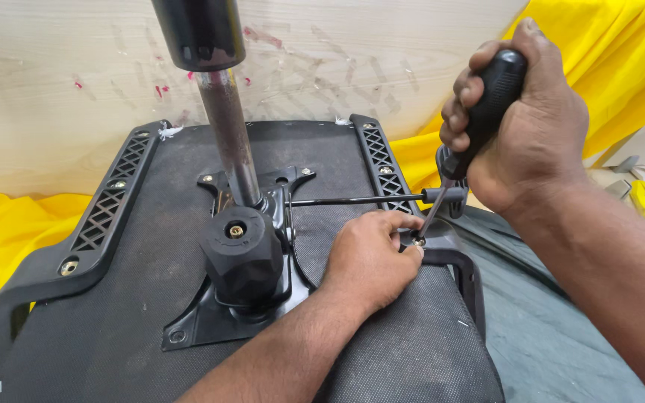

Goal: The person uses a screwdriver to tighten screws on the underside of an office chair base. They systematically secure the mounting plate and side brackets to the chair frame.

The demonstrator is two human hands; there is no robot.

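1. As it lies upturned on yellow cloth (1,231), the chair seat (113,328) fills the centre; its near edge is cut off.
2. Right hand (520,112), at 2 o'clock: fingers wrapped tight round the black screwdriver (479,112), shaft slanting down toward 7 o'clock.
3. Left hand (367,261): fingers pinched at the screw (418,242) on the armrest bracket (449,257); screw mostly hidden.
4. Gas cylinder (225,127), at 12 o'clock: top cut off.
5. Mechanism plate (210,321): partly hidden by the knob (242,250).

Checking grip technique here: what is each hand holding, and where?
Right hand grips the screwdriver by its black handle; left hand pinches the screw at its tip.
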